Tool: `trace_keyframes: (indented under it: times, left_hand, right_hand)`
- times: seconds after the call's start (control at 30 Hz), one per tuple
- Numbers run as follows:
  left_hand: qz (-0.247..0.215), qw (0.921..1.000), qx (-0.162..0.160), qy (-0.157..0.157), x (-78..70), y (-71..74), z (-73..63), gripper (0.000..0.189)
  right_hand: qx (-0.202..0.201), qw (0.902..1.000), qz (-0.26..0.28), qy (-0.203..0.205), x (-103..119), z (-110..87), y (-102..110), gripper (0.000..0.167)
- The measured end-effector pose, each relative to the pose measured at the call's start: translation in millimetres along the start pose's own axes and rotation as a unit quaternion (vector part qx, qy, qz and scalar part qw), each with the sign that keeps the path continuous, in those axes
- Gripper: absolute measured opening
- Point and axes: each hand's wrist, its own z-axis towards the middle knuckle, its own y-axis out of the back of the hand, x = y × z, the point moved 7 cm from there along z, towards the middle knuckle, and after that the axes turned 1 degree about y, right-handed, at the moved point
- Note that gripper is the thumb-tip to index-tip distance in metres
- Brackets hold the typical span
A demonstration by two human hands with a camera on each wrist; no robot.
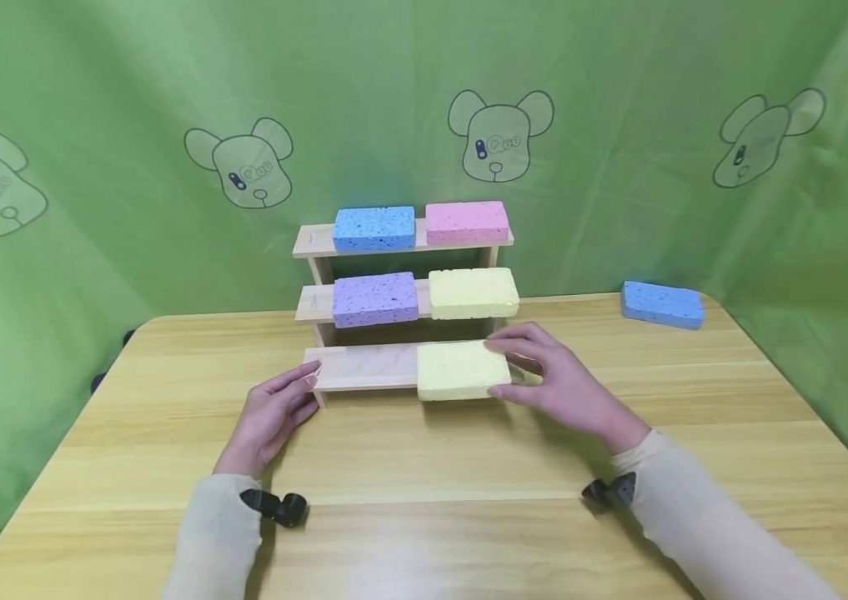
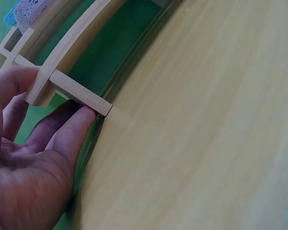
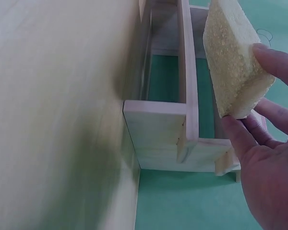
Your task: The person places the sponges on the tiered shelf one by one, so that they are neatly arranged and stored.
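Note:
My right hand [image 1: 569,379] pinches a pale yellow sponge [image 1: 461,371] by its right end, thumb and fingers on opposite edges. The sponge lies flat over the right part of the rack's lowest board; in the right wrist view the sponge [image 3: 235,57] shows tilted beside the board's front edge. With thumb and fingers about its left end, my left hand [image 1: 273,417] holds the three-tier wooden rack [image 1: 363,367]. In the left wrist view the left hand's fingertips [image 2: 89,114] touch the front leg [image 2: 81,92], close to the table.
Blue [image 1: 374,229] and pink [image 1: 466,222] sponges sit on the top board. Purple [image 1: 374,300] and yellow [image 1: 473,293] sponges lie on the middle one. Another blue sponge [image 1: 662,304] rests at the table's back right. A green curtain [image 1: 378,83] hangs behind the wooden table [image 1: 424,517].

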Motion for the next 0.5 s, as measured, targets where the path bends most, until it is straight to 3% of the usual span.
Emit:
trace_keyframes:
  times: [0.5]
  left_hand:
    - [0.002, 1.0000, 0.005, -0.002, -0.5, -1.0, -1.7, 0.039]
  right_hand:
    - [0.009, 0.9989, -0.047, 0.001, 5.2, 14.3, -26.3, 0.061]
